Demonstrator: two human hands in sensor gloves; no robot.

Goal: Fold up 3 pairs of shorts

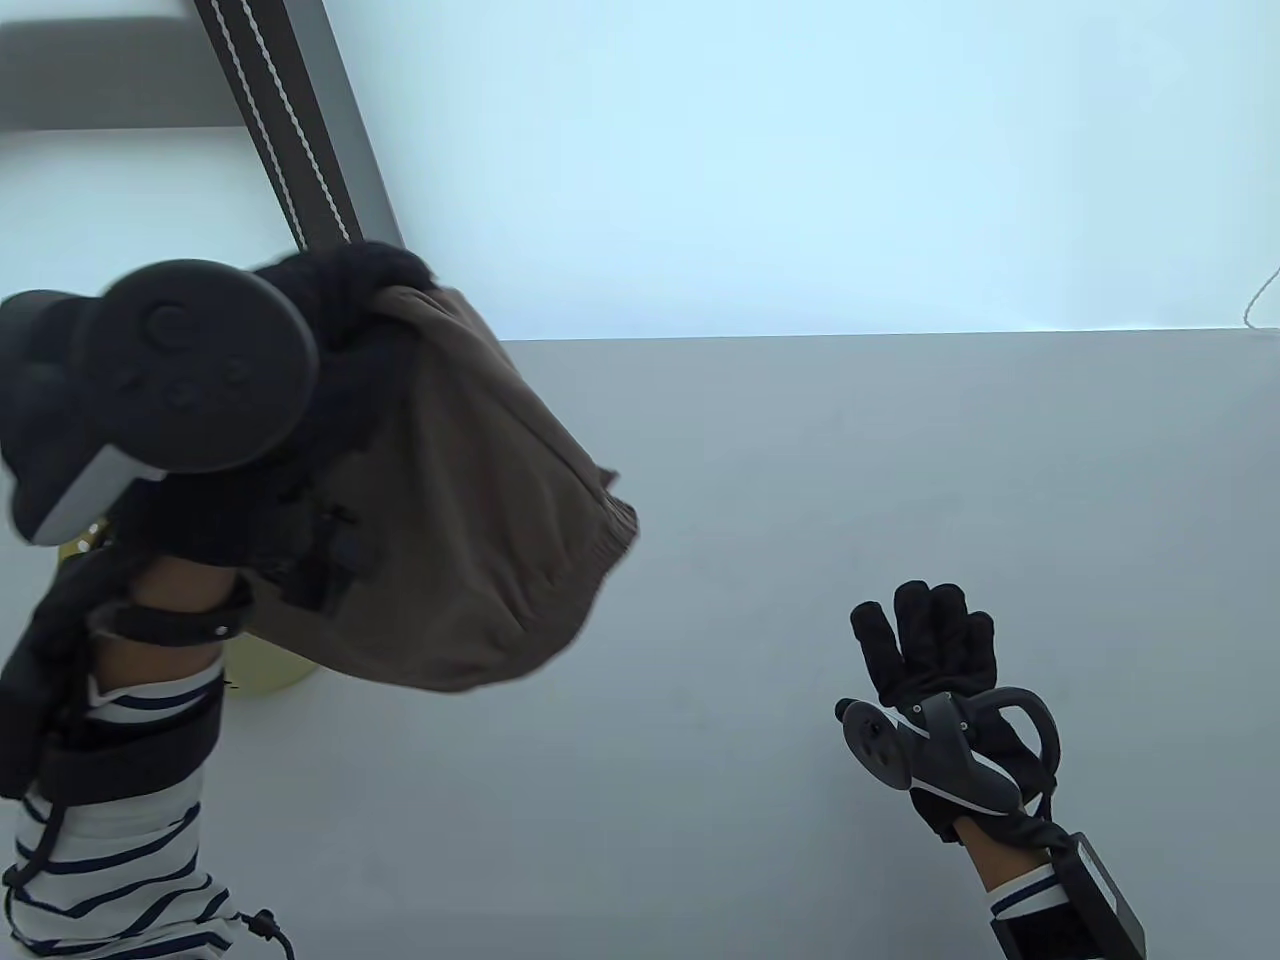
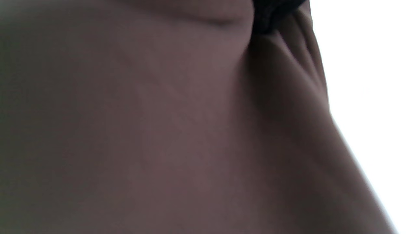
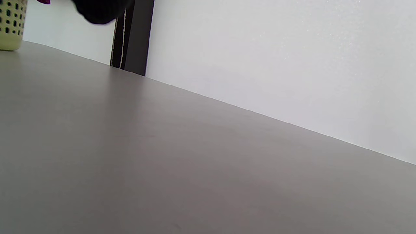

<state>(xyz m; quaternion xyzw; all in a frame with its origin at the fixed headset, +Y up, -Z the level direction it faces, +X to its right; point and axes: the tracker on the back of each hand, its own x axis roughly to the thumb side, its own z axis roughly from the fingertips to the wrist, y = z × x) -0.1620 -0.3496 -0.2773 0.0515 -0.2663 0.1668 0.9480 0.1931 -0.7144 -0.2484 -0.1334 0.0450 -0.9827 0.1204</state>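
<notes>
Shorts (image 1: 470,520), brown, one pair, held up in the air over the left side of the counter (image 1: 800,500), clear of its surface. Soft woven-looking cloth, hangs in a loose bag shape with a ribbed elastic band along the lower right edge. Judged light and floppy, no stiffness, will sag and bunch wherever unsupported; not fragile, probably not slippery against a glove. Best hold is likely the waistband corners or the hem corners, one in each hand, so the cloth drops flat before laying it down. The left wrist view is filled with brown cloth, blurred, smooth with a few soft creases.

Counter is a flat matte grey top, a pale wall behind it; a dark upright strip with a beaded cord (image 1: 300,150) stands at the back left.

Left hand (image 1: 330,300), black glove, raised close to the camera, grip curled tight into a bunch of the cloth at the top of the garment.

Right hand (image 1: 935,650), black glove, low over the right side of the counter, well apart from the shorts, grip spread with fingers straight, holding nothing.

A pale yellow perforated container (image 3: 11,24) sits at the counter's left, mostly hidden under the shorts in the table view.
</notes>
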